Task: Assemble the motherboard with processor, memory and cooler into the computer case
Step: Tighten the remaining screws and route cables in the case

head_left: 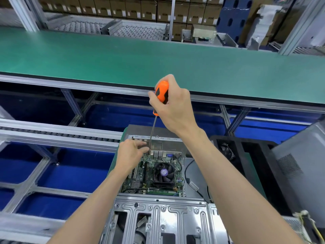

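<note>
**Screwdriver stood over the motherboard's far corner**

The screwdriver (pixel 160 97) stood nearly upright, its long axis running from the orange-and-black handle at the top down a thin metal shaft to a tip at the far left corner of the motherboard (pixel 151 175). The shaft leaned slightly, the handle tilted to the right of the tip. The right hand (pixel 173 110) was wrapped around the handle from the right side, fingers curled on it, well above the board. The left hand (pixel 131 153) lay directly below it at the tip, its fingers bent and gathered around the lower end of the shaft; whether they pinched the shaft or a screw could not be told.

The motherboard lay flat inside the open computer case (pixel 158 219), toward the case's far end, with its rear ports against the far wall. On the board sat the cooler (pixel 164 172), its fan facing up, and a memory stick (pixel 161 192) ran along the near edge. A black cable (pixel 189 167) curved across the bare case floor to the right of the board. The case rested beside a green conveyor belt (pixel 158 59).
</note>
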